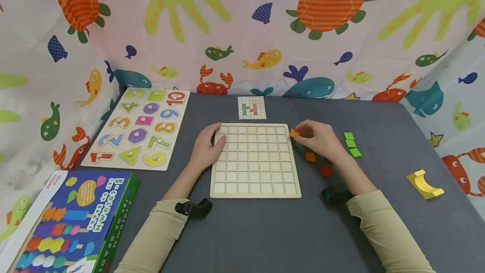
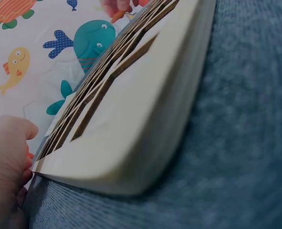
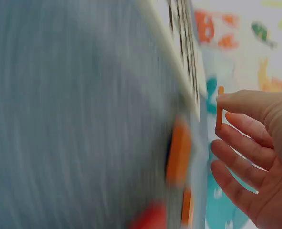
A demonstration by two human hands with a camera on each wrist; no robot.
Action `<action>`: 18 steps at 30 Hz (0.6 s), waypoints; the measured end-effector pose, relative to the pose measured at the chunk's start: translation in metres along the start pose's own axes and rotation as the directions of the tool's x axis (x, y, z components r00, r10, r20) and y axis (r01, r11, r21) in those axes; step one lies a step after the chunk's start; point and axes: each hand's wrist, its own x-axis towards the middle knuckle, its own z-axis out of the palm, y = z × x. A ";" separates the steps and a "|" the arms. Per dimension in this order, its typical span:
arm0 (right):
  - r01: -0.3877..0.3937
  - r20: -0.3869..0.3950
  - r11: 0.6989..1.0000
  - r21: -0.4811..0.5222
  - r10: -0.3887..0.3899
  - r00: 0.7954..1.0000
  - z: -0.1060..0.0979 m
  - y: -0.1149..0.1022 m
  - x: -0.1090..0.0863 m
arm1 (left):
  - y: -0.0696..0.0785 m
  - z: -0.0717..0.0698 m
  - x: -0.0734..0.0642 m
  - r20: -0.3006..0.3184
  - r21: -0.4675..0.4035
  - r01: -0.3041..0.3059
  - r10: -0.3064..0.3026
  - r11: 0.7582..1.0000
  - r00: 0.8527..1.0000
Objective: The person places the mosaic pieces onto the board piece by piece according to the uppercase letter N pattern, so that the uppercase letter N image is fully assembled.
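A pale wooden grid board (image 1: 255, 195) lies flat in the middle of the table. My left hand (image 1: 206, 146) holds its far left edge, thumb over the top face and fingers along the side. In the left wrist view, that hand (image 2: 7, 167) shows at the board's rim (image 2: 98, 176). Just off the board's far right corner, my right hand (image 1: 316, 136) pinches a small orange square tile (image 1: 294, 133) between thumb and fingers; the right wrist view shows this tile (image 3: 220, 109) edge-on. Nearer me lie another orange tile (image 1: 310, 156) and a red tile (image 1: 326, 171).
Three green tiles (image 1: 350, 143) lie right of my right hand, and a yellow arch block (image 1: 424, 184) farther right. Behind the board is a small pattern card (image 1: 251, 108). On the left are a number-and-shape puzzle board (image 1: 132, 138) and a blue bead-game box (image 1: 75, 222).
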 end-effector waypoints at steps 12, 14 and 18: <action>0.157 0.147 0.987 0.045 -0.162 0.976 0.042 -0.053 0.009 | -0.001 0.001 -0.002 -0.013 0.022 -0.041 0.041 0.999 0.999; 0.166 0.153 0.986 0.025 -0.168 0.974 0.045 -0.056 0.010 | -0.001 0.001 -0.002 -0.015 0.022 -0.042 0.042 0.999 0.999; 0.178 0.147 0.984 0.014 -0.178 0.973 0.048 -0.059 0.012 | -0.002 0.001 -0.003 -0.020 0.027 -0.048 0.049 0.998 0.999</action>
